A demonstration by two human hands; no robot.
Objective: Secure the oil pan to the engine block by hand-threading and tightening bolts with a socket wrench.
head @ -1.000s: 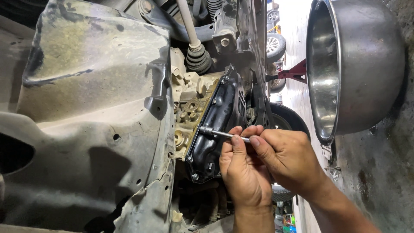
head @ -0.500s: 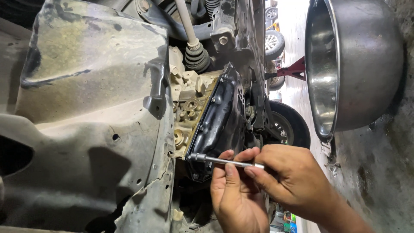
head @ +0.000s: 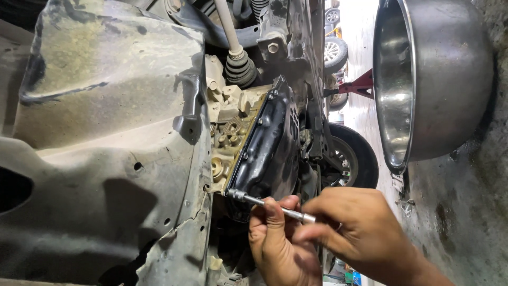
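A thin metal socket driver runs from my hands to a bolt at the lower corner of a black pan bolted under a car. Its socket end sits on the pan's rim. My left hand comes up from below, with its fingers wrapped over the middle of the shaft. My right hand reaches in from the lower right and pinches the rear end of the shaft. Beside the pan, a pale metal housing with bolts and ports is exposed.
A large steel bowl stands on the rough ground at the right. A dusty underbody shield fills the left. A rubber shaft boot hangs above the pan, a tyre lies behind it, and a red stand is further back.
Both hands and the driver have moved down along the pan's rim, from a bolt partway up its edge to the lower corner. The camera has shifted slightly.
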